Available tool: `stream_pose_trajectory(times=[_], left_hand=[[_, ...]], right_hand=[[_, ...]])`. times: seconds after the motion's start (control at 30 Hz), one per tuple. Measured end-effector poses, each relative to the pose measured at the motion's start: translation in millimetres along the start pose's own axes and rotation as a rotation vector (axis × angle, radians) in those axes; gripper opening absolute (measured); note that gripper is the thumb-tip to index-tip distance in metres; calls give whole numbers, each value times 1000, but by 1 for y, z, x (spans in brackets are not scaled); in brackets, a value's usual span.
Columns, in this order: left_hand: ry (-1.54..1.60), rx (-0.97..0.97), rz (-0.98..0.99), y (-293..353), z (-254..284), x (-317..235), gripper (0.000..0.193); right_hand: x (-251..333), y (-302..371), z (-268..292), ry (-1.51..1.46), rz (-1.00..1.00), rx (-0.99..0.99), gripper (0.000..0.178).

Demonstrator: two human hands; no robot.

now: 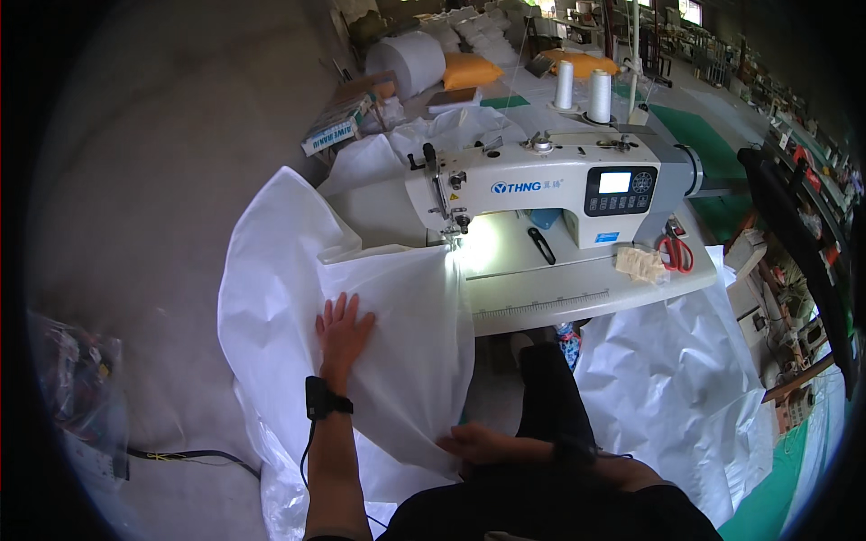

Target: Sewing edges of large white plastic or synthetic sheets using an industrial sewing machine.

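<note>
In the head view, the white sheet [406,334] hangs over the left of the tabletop [528,293], its far right corner at the lit foot of the sewing machine [532,185]. The left hand [345,335] lies flat on it, fingers spread wide; the right hand [474,444] curls its fingers at the near edge, apparently pinching it. Good guiding likely means smoothing folds without tugging and keeping that edge straight.

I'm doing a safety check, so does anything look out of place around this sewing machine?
Possibly the red-handled scissors: they lie near the right edge of the sewing table, beside a crumpled beige scrap, and might fall.
</note>
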State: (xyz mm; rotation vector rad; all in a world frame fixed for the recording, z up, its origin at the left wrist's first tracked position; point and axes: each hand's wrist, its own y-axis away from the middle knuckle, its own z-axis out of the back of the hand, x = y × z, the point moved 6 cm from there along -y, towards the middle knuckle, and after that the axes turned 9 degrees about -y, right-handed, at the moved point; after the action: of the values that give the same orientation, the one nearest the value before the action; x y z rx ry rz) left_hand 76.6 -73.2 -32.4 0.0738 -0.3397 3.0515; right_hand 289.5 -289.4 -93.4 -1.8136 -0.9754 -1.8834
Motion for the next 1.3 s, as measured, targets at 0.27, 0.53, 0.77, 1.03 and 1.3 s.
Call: stream_pose_trajectory(times=[0.27, 0.53, 0.77, 1.03, 1.3], left_hand=[[4, 7, 10, -7, 3, 2, 59], [378, 246, -154, -68, -19, 61, 58], [523, -336, -169, 23, 112, 40, 33], [420, -161, 155, 47, 14, 98, 45], [421, -132, -56, -49, -56, 180, 51]], right_hand=[[-72, -37, 78, -386, -135, -94, 39], [-21, -192, 35, 527, 249, -202, 39], [33, -245, 43, 807, 230, -267, 42], [121, -346, 35, 1119, 324, -379, 48], [124, -313, 14, 1147, 400, -170, 56]])
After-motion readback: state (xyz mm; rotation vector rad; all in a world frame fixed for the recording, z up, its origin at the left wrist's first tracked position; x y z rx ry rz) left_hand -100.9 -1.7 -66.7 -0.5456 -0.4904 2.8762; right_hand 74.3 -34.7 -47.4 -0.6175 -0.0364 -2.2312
